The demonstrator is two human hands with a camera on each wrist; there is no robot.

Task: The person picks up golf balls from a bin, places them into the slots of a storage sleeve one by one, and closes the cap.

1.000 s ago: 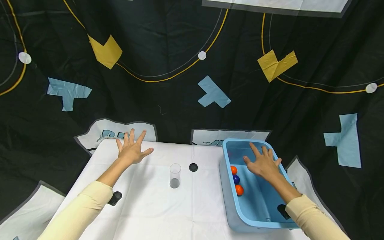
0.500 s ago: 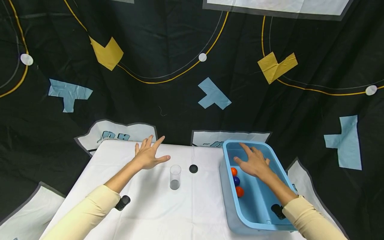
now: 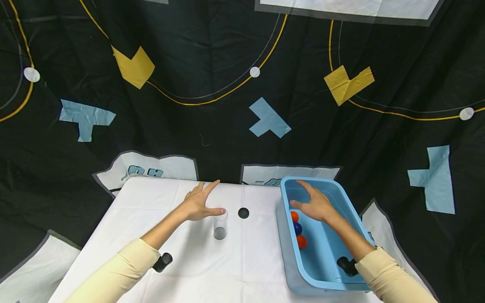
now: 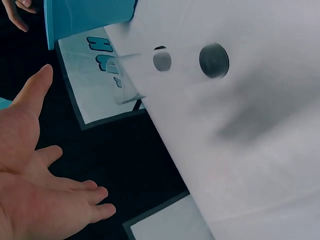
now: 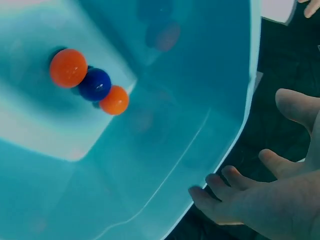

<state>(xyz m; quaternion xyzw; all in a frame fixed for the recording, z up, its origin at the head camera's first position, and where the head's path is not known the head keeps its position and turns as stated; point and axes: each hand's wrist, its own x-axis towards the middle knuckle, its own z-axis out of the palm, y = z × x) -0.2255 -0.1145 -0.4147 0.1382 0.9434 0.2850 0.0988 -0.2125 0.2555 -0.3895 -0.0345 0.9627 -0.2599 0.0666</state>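
A clear, straight-sided cup (image 3: 220, 229) with a grey base stands upright on the white table. My left hand (image 3: 197, 205) is just above and left of it, fingers spread and holding nothing; in the head view the thumb overlaps the cup's rim. Whether they touch, I cannot tell. In the left wrist view the cup (image 4: 127, 82) appears beyond the thumb, apart from it. My right hand (image 3: 313, 205) hovers over the blue bin (image 3: 281, 235), fingers extended and holding nothing. Inside lie two orange balls (image 5: 68, 68) and a dark blue ball (image 5: 94, 85) along its left wall.
A black disc (image 3: 243, 213) lies on the white tabletop (image 3: 204, 273), right of the cup. The left wrist view shows a dark disc (image 4: 214, 60) on the cloth. Behind the table hangs a black curtain (image 3: 212, 139) with tape marks.
My left hand has moved right and slightly nearer, toward the cup. My right hand has shifted left over the bin. Cup, bin and balls have stayed in place.
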